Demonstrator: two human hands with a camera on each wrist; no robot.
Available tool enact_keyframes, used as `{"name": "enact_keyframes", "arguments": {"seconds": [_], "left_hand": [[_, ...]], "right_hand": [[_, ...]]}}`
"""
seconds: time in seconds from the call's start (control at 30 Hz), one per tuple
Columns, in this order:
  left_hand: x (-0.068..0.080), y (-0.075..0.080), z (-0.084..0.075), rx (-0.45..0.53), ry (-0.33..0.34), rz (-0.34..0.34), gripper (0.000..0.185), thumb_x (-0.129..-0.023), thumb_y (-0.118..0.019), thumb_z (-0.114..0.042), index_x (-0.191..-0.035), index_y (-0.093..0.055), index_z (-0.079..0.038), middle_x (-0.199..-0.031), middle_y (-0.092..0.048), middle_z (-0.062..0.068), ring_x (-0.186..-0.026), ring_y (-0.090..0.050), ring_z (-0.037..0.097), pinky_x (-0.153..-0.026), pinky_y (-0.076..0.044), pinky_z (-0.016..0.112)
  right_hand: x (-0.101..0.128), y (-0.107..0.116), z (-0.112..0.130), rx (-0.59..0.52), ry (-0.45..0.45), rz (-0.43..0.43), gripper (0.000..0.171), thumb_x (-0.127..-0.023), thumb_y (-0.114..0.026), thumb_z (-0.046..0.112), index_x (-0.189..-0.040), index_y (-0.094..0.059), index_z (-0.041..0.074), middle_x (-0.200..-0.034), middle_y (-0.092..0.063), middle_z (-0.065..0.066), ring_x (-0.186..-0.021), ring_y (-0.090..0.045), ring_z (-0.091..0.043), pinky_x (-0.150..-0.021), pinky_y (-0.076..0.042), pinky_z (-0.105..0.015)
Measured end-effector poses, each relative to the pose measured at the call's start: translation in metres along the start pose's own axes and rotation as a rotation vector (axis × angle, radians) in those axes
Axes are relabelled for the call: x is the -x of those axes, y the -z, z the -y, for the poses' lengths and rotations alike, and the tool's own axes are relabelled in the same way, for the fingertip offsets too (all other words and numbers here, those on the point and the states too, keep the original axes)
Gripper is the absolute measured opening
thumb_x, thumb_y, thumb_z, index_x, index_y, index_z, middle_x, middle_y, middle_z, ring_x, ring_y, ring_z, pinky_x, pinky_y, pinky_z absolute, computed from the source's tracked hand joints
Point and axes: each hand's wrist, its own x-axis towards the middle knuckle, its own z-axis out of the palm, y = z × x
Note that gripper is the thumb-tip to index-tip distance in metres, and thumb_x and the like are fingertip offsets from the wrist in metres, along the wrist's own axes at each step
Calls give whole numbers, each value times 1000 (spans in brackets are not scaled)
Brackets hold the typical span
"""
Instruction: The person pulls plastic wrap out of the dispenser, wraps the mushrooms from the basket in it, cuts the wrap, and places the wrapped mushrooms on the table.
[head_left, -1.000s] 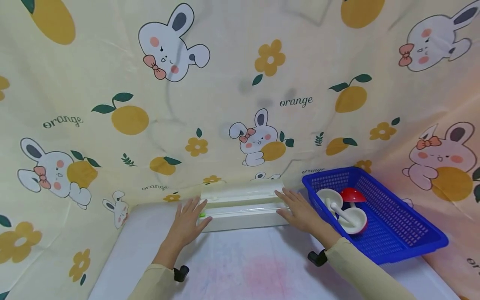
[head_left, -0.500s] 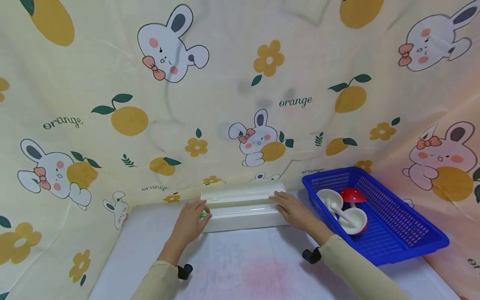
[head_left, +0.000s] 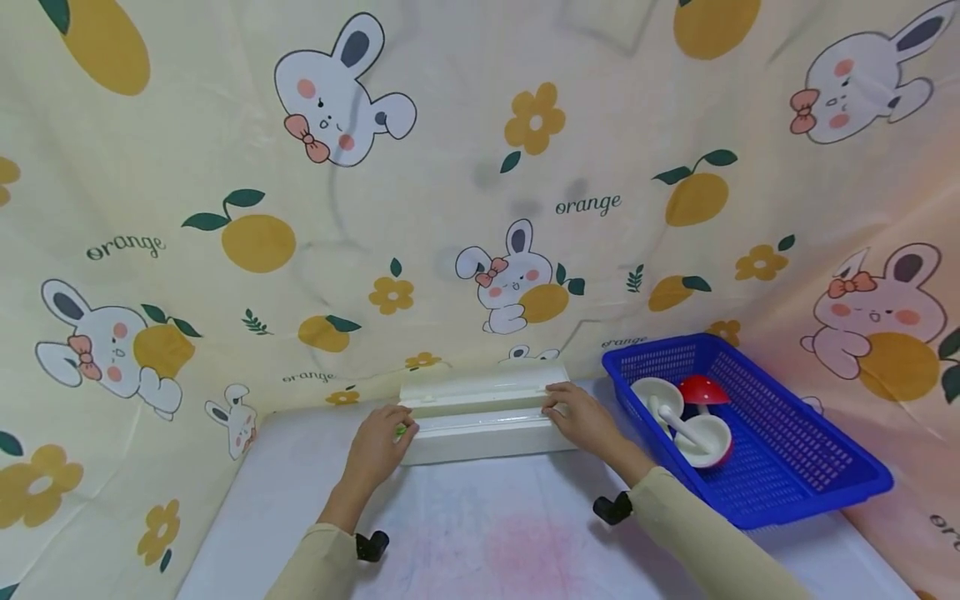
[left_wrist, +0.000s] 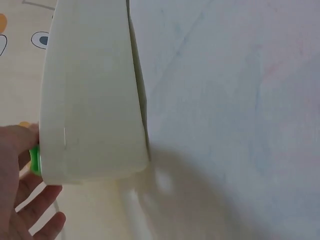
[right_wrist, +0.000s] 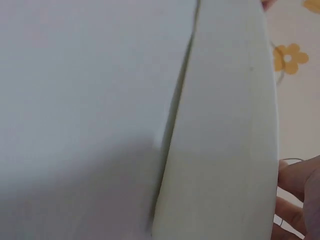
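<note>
Flanking the ends of the white box [head_left: 483, 446], the left hand [head_left: 380, 442] and right hand [head_left: 588, 419] have bent fingers, thumb and forefinger close together; whether they pinch the clear film [head_left: 480, 419], I cannot tell. The box sits toward the back of the surface [head_left: 450, 533]. Opening looks done: the lid [head_left: 483, 381] tilts up behind the film, near the patterned cloth [head_left: 450, 192]. No film hangs over the front, so any drawing out seems left.
</note>
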Motion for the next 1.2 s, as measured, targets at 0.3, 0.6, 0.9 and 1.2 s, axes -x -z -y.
{"name": "enact_keyframes", "arguments": {"seconds": [0.3,0.6,0.9,1.2], "left_hand": [[-7,-4,-5,16,114,-4,16,-104,-73,-23,-106,-77,-8,-114,-78,10,-116,-66,35,-103,-54,54],[-12,-1,-4,95,141,23,18,-100,-79,-30,-99,-73,-13,-110,-77,9,-118,-64,38,-102,-52,56],[-20,2,-3,132,181,-3,7,-99,-80,-22,-98,-77,-15,-98,-77,1,-104,-67,31,-91,-54,53],[-23,2,1,99,162,-67,9,-91,-87,-23,-97,-82,-18,-93,-80,-3,-99,-68,28,-90,-55,51]], "right_hand": [[-2,1,6,-136,-118,8,8,-99,-76,6,-92,-76,10,-140,-67,-20,-138,-56,-46,-119,-41,-62],[-6,1,-1,-176,-115,-60,6,-100,-76,6,-96,-72,4,-125,-75,-21,-124,-66,-45,-110,-49,-61],[-5,4,-3,-199,-171,-107,6,-99,-78,11,-100,-77,5,-117,-78,-15,-120,-68,-41,-107,-50,-62],[-6,13,-2,-195,-212,-110,6,-100,-77,13,-102,-82,12,-104,-80,-5,-99,-70,-26,-87,-56,-46]]}}
